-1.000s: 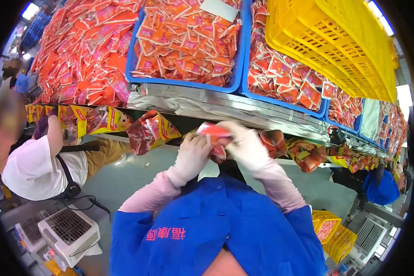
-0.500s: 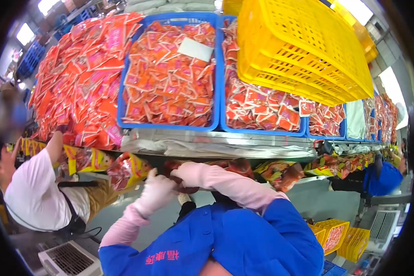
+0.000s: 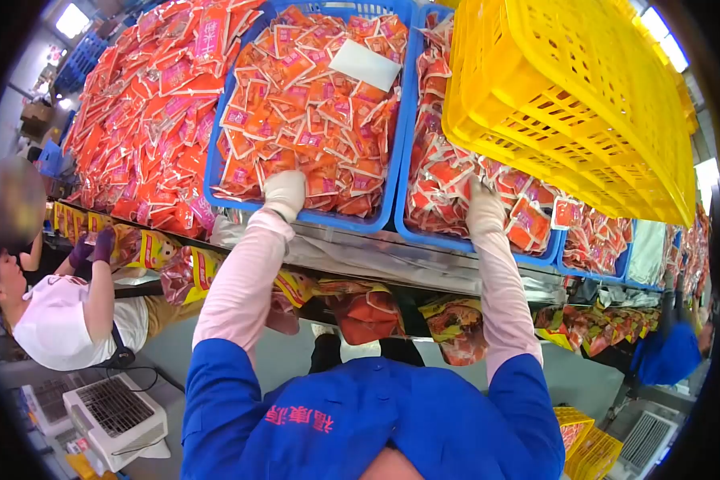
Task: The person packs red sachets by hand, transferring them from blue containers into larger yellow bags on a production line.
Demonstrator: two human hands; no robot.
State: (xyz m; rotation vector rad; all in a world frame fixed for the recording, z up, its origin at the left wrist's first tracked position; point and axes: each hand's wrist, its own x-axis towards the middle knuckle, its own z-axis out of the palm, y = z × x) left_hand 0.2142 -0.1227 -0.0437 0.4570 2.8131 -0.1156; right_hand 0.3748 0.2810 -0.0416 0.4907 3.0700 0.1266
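- The packets (image 3: 312, 104) are small, flat and glossy, red-orange with pale edges and purplish printed patches; they lie heaped at all angles in the left blue crate (image 3: 328, 222).
- More red packets with whitish edges fill the right blue crate (image 3: 434, 238) just beside it, partly hidden by the stacked yellow crates (image 3: 568, 104).
- Half a second ago the hands are close together at the row of filled bags (image 3: 368, 316); now they are well apart, each at a different crate.
- The left hand (image 3: 286, 194), pale-gloved, is back upward on the packets at the near rim; its fingers curl downward, but I cannot tell their opening or any grip.
- The right hand (image 3: 486, 210) points away among the packets, its fingers partly hidden; their spread and hold cannot be told.
- Both arms stretch forward over the bags.
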